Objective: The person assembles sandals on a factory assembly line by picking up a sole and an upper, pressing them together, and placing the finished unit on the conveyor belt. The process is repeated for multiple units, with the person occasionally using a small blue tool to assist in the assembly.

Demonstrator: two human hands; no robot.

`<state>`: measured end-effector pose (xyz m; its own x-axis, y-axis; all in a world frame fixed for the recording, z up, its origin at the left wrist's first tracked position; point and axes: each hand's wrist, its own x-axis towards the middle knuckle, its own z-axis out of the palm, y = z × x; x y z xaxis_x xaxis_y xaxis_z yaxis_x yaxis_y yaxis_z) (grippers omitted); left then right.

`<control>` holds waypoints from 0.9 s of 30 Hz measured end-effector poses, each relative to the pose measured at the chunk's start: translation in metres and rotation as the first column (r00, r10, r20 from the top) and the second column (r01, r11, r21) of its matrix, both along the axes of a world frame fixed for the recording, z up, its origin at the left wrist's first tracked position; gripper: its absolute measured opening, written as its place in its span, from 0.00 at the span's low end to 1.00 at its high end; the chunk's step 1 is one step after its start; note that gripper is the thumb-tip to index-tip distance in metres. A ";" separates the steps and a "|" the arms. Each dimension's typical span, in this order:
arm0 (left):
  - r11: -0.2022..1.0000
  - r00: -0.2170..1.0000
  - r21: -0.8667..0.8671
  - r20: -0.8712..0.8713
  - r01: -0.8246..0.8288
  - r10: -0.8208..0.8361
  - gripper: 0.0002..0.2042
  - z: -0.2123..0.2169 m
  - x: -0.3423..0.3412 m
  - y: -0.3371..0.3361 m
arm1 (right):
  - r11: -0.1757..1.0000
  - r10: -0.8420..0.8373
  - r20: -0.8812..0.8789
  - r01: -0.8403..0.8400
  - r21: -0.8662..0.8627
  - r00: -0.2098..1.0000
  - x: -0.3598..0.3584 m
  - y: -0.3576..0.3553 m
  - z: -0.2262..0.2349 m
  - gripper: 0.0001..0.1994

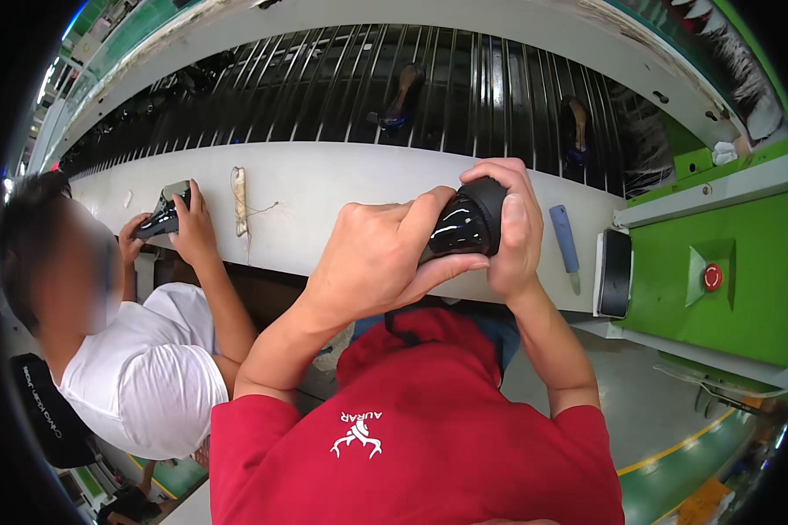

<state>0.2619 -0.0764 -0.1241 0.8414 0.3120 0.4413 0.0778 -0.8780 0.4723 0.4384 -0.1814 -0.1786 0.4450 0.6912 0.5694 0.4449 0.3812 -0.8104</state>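
A glossy black shoe is held up over the edge of the white worktop, between my two hands. My left hand grips its left side, thumb stretched along the near edge and fingers bent over the top. Wrapped around the right end, where a matte black surface shows, is my right hand. Most of the shoe is covered by my fingers. To the right of my right hand lies a knife with a blue handle, its blade pointing toward me.
A co-worker at my left holds another black shoe. Between us lies a cream rolled piece with loose thread. Beyond the worktop, a roller conveyor carries several shoes. A dark phone and a red stop button are at the right.
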 end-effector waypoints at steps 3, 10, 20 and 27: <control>0.999 1.000 -0.036 -0.018 0.003 -0.003 0.35 0.000 -0.006 -0.003 | 1.000 0.005 0.099 -0.004 -0.005 0.995 0.000 -0.005 0.001 0.26; 0.989 0.995 -0.133 0.079 0.066 -0.056 0.37 -0.008 -0.024 -0.006 | 0.997 0.036 0.287 -0.053 0.050 0.957 -0.004 -0.010 -0.002 0.27; 0.935 0.992 -0.331 0.049 0.129 -0.119 0.35 -0.101 -0.073 -0.011 | 0.949 0.280 0.646 -0.103 -0.298 0.710 0.017 -0.033 -0.012 0.36; 0.939 0.984 -0.309 0.042 -0.151 0.172 0.51 -0.130 -0.072 -0.024 | 0.935 0.325 0.667 -0.124 -0.332 0.670 0.006 -0.048 -0.038 0.28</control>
<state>0.1901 -0.1008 -0.2539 0.7398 0.5693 0.3586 0.1653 -0.6705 0.7233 0.4441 -0.2291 -0.2163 -0.2039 0.8708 0.4473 0.8440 0.3879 -0.3704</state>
